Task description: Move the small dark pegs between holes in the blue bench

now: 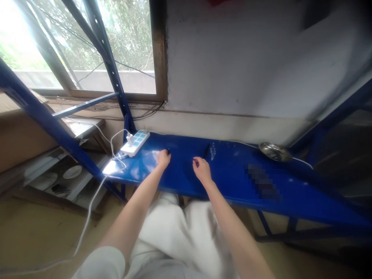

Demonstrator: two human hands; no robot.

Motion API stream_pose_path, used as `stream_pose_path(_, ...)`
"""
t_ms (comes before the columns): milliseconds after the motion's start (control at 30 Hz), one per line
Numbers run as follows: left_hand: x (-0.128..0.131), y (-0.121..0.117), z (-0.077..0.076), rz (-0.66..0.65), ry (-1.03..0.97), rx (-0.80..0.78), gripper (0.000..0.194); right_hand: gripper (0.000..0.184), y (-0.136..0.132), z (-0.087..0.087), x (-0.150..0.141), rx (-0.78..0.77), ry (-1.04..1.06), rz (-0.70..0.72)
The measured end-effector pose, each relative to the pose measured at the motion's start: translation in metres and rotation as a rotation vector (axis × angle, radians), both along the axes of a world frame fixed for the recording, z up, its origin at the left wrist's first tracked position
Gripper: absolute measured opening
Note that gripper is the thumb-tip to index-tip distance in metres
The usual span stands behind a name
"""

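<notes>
My left hand (163, 159) is closed above the left part of the blue bench (180, 145), and a small black object (169, 151) shows at its fingertips, too small to name. To the right, my right hand (202, 168) has its fingers curled in a pinch. A dark spot shows between that thumb and finger, but I cannot make out what it is. Just beyond the right hand lie a thin dark stick-like object (207, 150) and a clear, bumpy strip (213, 151) that looks like small transparent beads or a blister pack.
A white power strip (136, 143) with a plugged-in adapter sits at the bench's left end, its cable (90, 209) trailing to the floor. Toward the right are a shiny metal dish (274, 152) and a blurred-out rectangular item (263, 182). Blue uprights (109, 58) frame the bench.
</notes>
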State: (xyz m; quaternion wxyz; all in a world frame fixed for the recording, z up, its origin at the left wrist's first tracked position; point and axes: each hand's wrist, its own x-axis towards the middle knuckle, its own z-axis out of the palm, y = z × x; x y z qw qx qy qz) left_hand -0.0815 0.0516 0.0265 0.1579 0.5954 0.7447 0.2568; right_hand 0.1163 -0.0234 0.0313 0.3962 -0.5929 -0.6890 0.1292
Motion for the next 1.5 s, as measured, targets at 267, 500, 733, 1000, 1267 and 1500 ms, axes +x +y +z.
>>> stream_pose_path(267, 0.004, 0.009, -0.007, 0.059, 0.070, -0.003, 0.016, 0.025, 0.002, 0.000, 0.002, 0.027, -0.030, -0.005)
stream_pose_path(500, -0.001, 0.002, -0.011, 0.090, 0.027, 0.122, 0.023, 0.024, 0.004, -0.006, 0.018, 0.031, -0.101, -0.126)
stream_pose_path(733, 0.011, -0.022, -0.010, 0.054, -0.107, 0.579, 0.021, 0.023, 0.012, -0.014, 0.061, -0.085, -0.149, -0.422)
stream_pose_path(1000, 0.084, -0.049, -0.001, -0.758, 0.241, 0.453, 0.042, 0.027, 0.032, -0.024, 0.074, -0.241, -0.211, -0.516)
stream_pose_path(1267, 0.127, -0.030, -0.006, -0.678, 0.467, 0.261, 0.056, 0.027, 0.041, -0.021, 0.070, -0.280, -0.202, -0.543)
stream_pose_path(1500, 0.135, -0.022, -0.003, -0.677, 0.540, 0.285, 0.044, 0.027, 0.047, -0.028, 0.067, -0.254, -0.167, -0.592)
